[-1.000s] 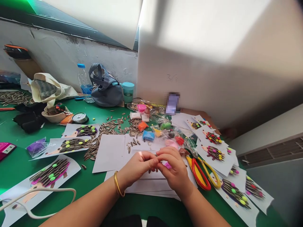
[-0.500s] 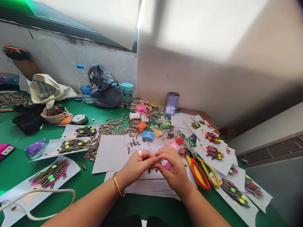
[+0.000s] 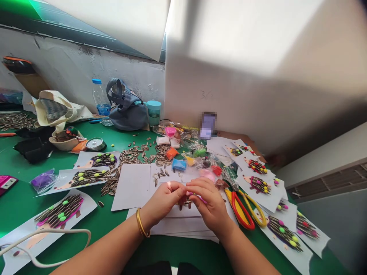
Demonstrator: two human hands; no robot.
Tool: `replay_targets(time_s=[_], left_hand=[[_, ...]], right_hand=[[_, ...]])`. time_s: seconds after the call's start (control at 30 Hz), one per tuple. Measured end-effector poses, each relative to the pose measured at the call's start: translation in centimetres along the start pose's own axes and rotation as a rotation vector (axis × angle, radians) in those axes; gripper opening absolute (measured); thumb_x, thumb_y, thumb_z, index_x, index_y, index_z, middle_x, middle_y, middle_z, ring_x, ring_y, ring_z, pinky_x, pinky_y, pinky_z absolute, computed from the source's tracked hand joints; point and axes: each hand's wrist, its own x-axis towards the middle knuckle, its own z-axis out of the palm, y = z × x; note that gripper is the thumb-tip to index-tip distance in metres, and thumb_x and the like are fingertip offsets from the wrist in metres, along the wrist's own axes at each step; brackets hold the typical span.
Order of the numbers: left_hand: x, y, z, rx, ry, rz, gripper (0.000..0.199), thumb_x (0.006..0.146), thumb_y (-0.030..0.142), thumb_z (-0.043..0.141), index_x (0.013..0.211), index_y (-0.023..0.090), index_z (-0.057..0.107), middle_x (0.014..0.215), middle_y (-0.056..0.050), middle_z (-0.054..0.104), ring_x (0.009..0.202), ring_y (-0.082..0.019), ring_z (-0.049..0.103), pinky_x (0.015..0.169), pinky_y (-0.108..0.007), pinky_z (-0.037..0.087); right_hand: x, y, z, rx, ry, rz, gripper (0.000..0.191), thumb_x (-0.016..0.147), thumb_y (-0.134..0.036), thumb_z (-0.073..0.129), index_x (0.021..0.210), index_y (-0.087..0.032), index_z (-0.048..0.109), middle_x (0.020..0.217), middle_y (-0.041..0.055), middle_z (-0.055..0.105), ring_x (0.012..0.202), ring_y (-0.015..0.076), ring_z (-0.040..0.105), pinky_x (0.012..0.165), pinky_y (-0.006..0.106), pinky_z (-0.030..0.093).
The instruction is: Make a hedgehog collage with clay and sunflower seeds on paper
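My left hand point(image 3: 164, 200), with a gold bangle at the wrist, hovers over a sheet of white paper point(image 3: 172, 225). Its thumb and fingers are pinched together, and whatever they hold is hidden. My right hand point(image 3: 210, 200) arches over the same sheet, fingers stretched towards the left fingertips and thumb apart. Beneath and between the hands shows part of a hedgehog picture point(image 3: 185, 204), with pink clay and brown feet; my fingers cover most of it. Loose sunflower seeds point(image 3: 161, 172) lie on the paper just beyond my left hand.
Red and yellow scissors point(image 3: 243, 214) lie right of my right hand. Hedgehog pictures point(image 3: 282, 231) spread along the right, others point(image 3: 61, 210) at left. Packets of coloured clay point(image 3: 179, 165) and a seed pile point(image 3: 132, 156) lie ahead. A bag point(image 3: 127, 112), bottle and cup stand behind.
The right thumb and fingertips have come slightly away from the left fingertips, and more of the picture shows between the hands. Everything else stays put.
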Motion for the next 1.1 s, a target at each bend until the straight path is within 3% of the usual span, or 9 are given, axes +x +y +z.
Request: replay_targets(time_s=[0.17,0.33,0.53,0.7,0.87,0.97,1.03,1.1], left_hand=[[0.0,0.1,0.1,0.033,-0.018,0.034,0.040,0.085,0.051,0.062,0.069,0.014,0.065,0.064,-0.003,0.059,0.063,-0.014,0.052,0.061,-0.025,0.041],[-0.1,0.1,0.2,0.072,-0.015,0.045,0.041,0.087,0.049,0.060,0.067,0.014,0.066,0.064,-0.003,0.060,0.063,-0.014,0.052,0.061,-0.025,0.041],[0.0,0.1,0.1,0.079,-0.029,0.033,0.037,0.085,0.047,0.063,0.072,0.013,0.068,0.066,-0.003,0.061,0.063,-0.013,0.051,0.061,-0.025,0.041],[0.0,0.2,0.1,0.061,-0.003,0.021,0.040,0.088,0.049,0.059,0.068,0.014,0.063,0.063,-0.002,0.057,0.062,-0.014,0.053,0.061,-0.026,0.042],[0.0,-0.2,0.1,0.131,-0.011,0.051,0.047,0.089,0.054,0.053,0.068,0.013,0.065,0.064,-0.003,0.060,0.062,-0.014,0.053,0.060,-0.025,0.042],[0.2,-0.4,-0.1,0.067,0.092,-0.003,0.049,0.086,0.059,0.054,0.079,0.013,0.069,0.071,-0.005,0.064,0.066,-0.015,0.058,0.063,-0.027,0.046],[0.3,-0.3,-0.3,0.029,0.208,-0.015,0.050,0.085,0.061,0.054,0.085,0.013,0.070,0.075,-0.005,0.065,0.072,-0.016,0.060,0.069,-0.028,0.048],[0.4,-0.3,-0.5,0.010,0.298,-0.005,0.050,0.086,0.061,0.053,0.087,0.014,0.071,0.077,-0.005,0.065,0.075,-0.016,0.060,0.072,-0.028,0.048]], right_hand=[[0.2,-0.3,0.3,0.002,0.039,0.052,0.006,0.090,-0.023,0.063,0.093,-0.025,0.068,0.098,0.0056,0.070,0.101,0.0238,0.062,0.091,0.044,0.051],[0.2,-0.2,0.2,0.002,0.028,0.032,0.016,0.088,-0.020,0.066,0.104,-0.026,0.068,0.102,0.0056,0.069,0.103,0.0235,0.061,0.091,0.044,0.050],[-0.1,0.1,0.0,-0.003,0.056,0.045,0.006,0.087,-0.022,0.069,0.092,-0.025,0.068,0.099,0.0047,0.069,0.102,0.0236,0.060,0.092,0.044,0.049],[0.0,0.1,-0.1,0.007,-0.007,0.023,0.021,0.091,-0.019,0.061,0.110,-0.026,0.067,0.109,0.0058,0.069,0.108,0.0233,0.058,0.095,0.044,0.047],[0.2,0.0,-0.1,0.030,-0.021,0.054,0.010,0.089,-0.017,0.063,0.094,-0.025,0.067,0.101,0.0041,0.070,0.103,0.0215,0.060,0.093,0.040,0.048],[0.3,0.5,-0.8,-0.004,0.027,0.126,0.005,0.088,-0.019,0.063,0.089,-0.024,0.064,0.100,0.0043,0.069,0.101,0.0215,0.061,0.092,0.039,0.047],[0.3,1.3,-1.6,-0.079,0.083,0.245,0.002,0.088,-0.022,0.062,0.089,-0.023,0.063,0.099,0.0041,0.069,0.097,0.0216,0.062,0.090,0.039,0.047],[0.3,2.1,-2.4,-0.170,0.053,0.399,0.006,0.087,-0.026,0.062,0.093,-0.024,0.064,0.096,0.0031,0.070,0.092,0.0215,0.064,0.085,0.037,0.047]])
